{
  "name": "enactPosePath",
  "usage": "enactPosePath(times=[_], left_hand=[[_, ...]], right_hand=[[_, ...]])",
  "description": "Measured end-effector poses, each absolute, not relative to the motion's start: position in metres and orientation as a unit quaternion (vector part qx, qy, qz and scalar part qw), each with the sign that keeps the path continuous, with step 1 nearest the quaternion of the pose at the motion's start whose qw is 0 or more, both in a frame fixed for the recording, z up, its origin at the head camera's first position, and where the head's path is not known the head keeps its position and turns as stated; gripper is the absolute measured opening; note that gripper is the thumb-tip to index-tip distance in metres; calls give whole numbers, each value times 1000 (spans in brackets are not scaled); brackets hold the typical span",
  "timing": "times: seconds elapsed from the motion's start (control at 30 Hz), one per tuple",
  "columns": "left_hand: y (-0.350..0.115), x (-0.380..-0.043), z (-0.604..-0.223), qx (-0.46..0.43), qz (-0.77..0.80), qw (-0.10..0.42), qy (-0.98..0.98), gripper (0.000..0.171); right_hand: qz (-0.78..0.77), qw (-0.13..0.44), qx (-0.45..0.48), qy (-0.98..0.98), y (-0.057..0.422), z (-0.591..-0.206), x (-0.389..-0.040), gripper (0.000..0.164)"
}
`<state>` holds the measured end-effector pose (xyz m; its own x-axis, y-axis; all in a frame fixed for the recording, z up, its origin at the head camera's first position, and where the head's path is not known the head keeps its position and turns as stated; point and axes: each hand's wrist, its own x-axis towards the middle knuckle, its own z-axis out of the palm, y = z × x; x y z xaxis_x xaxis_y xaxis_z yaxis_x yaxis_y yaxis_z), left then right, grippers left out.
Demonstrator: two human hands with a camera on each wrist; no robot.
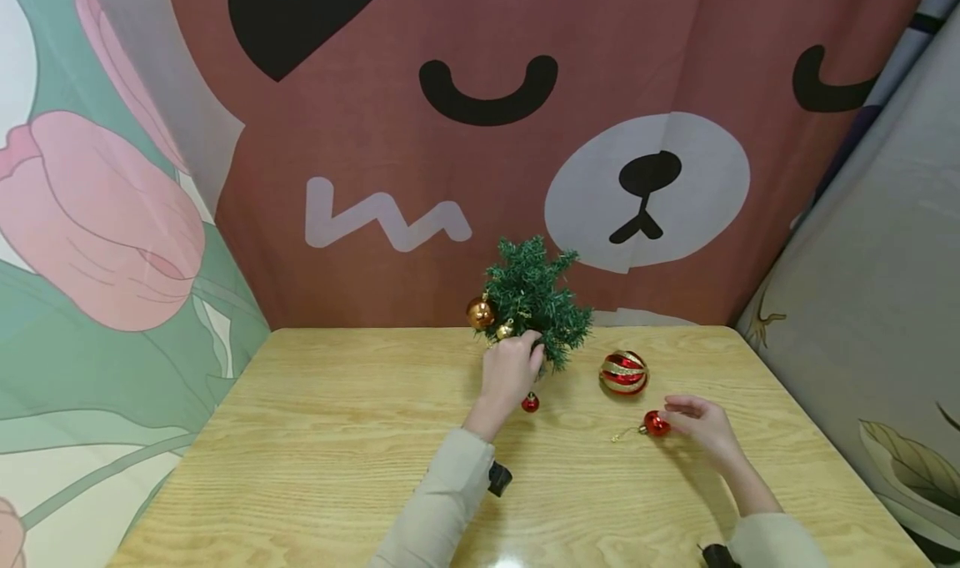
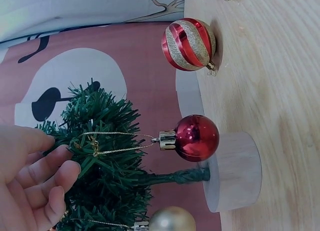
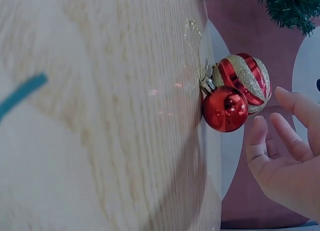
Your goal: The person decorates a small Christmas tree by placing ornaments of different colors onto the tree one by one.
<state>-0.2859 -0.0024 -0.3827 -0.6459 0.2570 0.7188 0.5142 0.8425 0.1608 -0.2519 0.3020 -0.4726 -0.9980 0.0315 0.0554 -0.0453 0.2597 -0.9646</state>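
My left hand (image 1: 512, 369) is at the front of a small green Christmas tree (image 2: 107, 156), its fingers loosely bent by the branches. Just beyond the fingertips, a shiny red ball ornament (image 2: 197, 138) hangs from a branch on a gold string loop, above the wooden tree base (image 2: 235, 173). Gold (image 1: 506, 331) and amber (image 1: 480, 312) ball ornaments hang on the tree's left side. My right hand (image 3: 290, 156) has its fingers spread and slightly bent beside another red ball ornament (image 3: 225, 109), which lies on the table with its gold string stretched out leftward.
A large red ball ornament with gold glitter stripes (image 1: 624, 373) sits on the wooden table (image 1: 337, 434), right of the tree and behind the loose red ball. A bear-patterned curtain (image 1: 375, 284) hangs behind the table's far edge, with patterned cloths on both sides.
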Motion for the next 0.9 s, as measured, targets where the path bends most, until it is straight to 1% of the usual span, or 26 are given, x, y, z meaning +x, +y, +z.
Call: enactPosePath(times=[0.07, 0.13, 0.23, 0.33, 0.47, 0.63, 0.77, 0.9], left_hand=[[-3, -286, -382, -215, -178, 361, -890, 15], [-3, -286, -382, -213, -177, 363, -890, 15], [-3, -286, -381, -213, -175, 364, -890, 15], [-4, -286, -382, -212, -174, 361, -891, 15], [-4, -287, -383, -211, -173, 358, -893, 16], [-4, -286, -384, -218, -179, 354, -892, 16], [-5, -285, -383, -220, -186, 348, -892, 16], [-5, -285, -383, -219, -188, 348, -892, 17]], right_hand=[[591, 41, -2, -805, 299, -467, -250, 38], [574, 44, 0, -818, 297, -462, -248, 45], [568, 39, -13, -822, 295, -459, -247, 43], [558, 19, -8, -829, 295, -460, -248, 43], [562, -5, 4, -827, 297, -466, -250, 50], [566, -13, 34, -824, 301, -471, -253, 56], [559, -17, 40, -828, 301, -471, -254, 55], [547, -18, 18, -837, 298, -470, -256, 51]])
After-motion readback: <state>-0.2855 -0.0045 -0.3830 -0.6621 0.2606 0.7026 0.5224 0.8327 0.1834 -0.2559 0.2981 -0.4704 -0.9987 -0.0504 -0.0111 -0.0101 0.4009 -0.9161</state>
